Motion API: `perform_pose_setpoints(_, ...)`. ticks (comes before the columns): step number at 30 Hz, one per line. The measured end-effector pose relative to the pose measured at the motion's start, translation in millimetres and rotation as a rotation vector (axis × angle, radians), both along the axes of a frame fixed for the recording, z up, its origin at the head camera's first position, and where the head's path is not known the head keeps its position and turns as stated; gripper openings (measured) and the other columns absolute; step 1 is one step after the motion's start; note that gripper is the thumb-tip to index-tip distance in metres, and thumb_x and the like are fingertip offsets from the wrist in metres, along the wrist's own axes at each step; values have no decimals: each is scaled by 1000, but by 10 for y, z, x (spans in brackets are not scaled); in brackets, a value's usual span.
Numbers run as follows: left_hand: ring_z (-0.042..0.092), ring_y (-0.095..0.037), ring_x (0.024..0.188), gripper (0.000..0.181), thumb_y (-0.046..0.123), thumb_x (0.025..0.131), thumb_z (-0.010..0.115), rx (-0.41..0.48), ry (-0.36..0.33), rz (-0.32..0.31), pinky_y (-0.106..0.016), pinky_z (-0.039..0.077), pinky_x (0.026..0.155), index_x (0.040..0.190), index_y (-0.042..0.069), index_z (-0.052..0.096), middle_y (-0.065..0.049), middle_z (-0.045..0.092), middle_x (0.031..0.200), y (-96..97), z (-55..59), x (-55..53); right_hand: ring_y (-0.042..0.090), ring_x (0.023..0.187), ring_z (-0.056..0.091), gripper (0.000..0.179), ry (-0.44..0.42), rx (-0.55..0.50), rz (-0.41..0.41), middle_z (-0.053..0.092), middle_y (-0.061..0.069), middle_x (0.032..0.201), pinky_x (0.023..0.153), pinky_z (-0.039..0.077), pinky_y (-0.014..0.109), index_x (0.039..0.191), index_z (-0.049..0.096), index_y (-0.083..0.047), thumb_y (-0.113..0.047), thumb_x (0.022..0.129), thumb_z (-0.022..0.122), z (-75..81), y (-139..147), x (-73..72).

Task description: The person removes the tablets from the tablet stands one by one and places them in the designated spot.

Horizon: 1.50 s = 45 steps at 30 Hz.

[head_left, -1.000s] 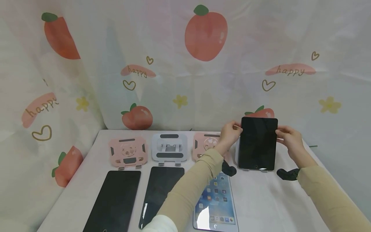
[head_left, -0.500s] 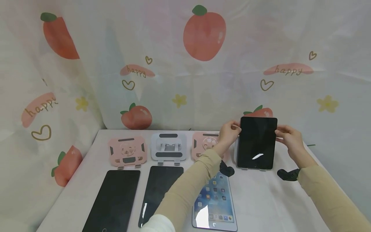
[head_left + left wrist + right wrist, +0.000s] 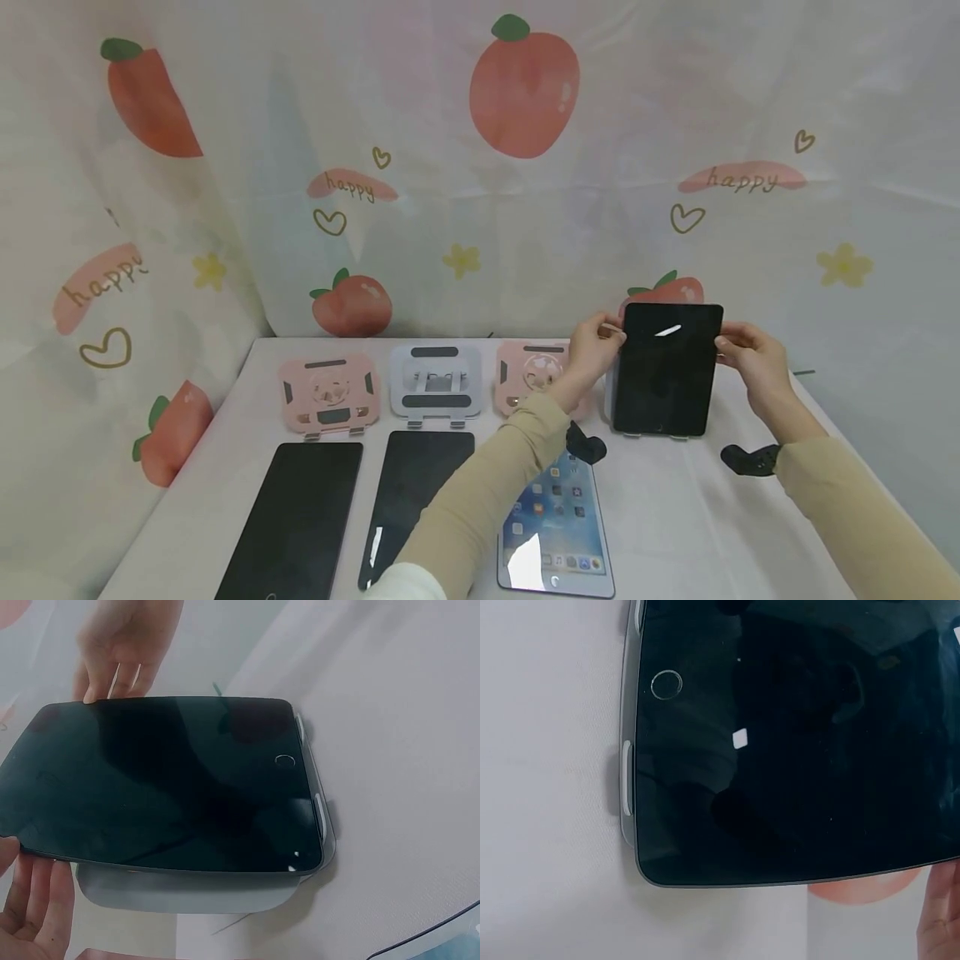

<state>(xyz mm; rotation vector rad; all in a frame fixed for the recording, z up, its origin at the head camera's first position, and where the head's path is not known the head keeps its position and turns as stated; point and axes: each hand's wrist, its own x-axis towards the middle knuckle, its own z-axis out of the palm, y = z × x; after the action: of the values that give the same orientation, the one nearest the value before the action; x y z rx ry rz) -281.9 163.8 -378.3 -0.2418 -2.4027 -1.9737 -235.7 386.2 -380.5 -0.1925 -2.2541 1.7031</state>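
A black-screened tablet [image 3: 666, 371] stands nearly upright, its lower edge in the small lip hooks of a grey-blue stand. Most of that stand [image 3: 187, 892] is hidden behind the tablet; a strip shows along its left side. My left hand [image 3: 596, 346] pinches the tablet's left edge near the top. Opposite it, my right hand [image 3: 753, 367] grips the right edge, thumb on the front and fingers behind. Both hands appear in the left wrist view, while only part of the right hand [image 3: 941, 915] shows in the right wrist view.
A pink stand [image 3: 330, 392], a pale blue stand [image 3: 437, 408] and another pink stand [image 3: 517, 375] line the table's back. Before them lie two dark tablets [image 3: 292, 517], [image 3: 412, 500] and one lit tablet [image 3: 555, 533], partly under my left forearm. A printed curtain hangs behind.
The tablet's tilt has changed slightly, and the bright reflection has climbed from its lower edge to near the top. Its upper end has shifted a little right. Both hands keep their hold.
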Motion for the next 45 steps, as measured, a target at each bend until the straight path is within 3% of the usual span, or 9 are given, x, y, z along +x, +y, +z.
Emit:
perform_pose_setpoints(8,56,-3,71,6,5,87,67,68,12,-14,-15,45,58,92,8,68,-9,70,89,-15,-2,86,-4,71,58,22,29,-99,-37,60,-18,82,65,49,6,98,61,-25,-5,95,52,25,-51,66)
perform_pose_setpoints(17,59,-5,79,9,8,89,65,-16,119,-31,-14,47,65,96,13,66,-3,69,94,-26,-2,189,-4,69,58,27,85,-191,-68,60,-16,80,64,48,7,94,62,-24,1,93,53,22,-71,124)
perform_pose_setpoints(27,60,-4,82,11,8,91,63,-24,252,-68,-11,46,71,101,12,66,-4,70,98,-75,38,273,0,65,62,28,188,-343,-8,65,-11,76,64,51,9,91,68,-18,7,91,54,101,-105,226)
perform_pose_setpoints(37,58,-1,79,10,8,90,64,-8,245,-83,-11,45,69,98,12,66,-3,69,96,-127,69,399,2,65,62,25,196,-361,36,65,-9,76,64,51,10,91,69,-16,6,90,57,130,-112,364)
perform_pose_setpoints(45,56,1,78,11,7,90,64,31,247,-87,-12,46,68,99,12,67,-4,69,96,-186,-15,503,2,66,63,26,181,-332,71,65,-9,76,66,51,9,91,69,-16,7,90,57,139,-146,531)
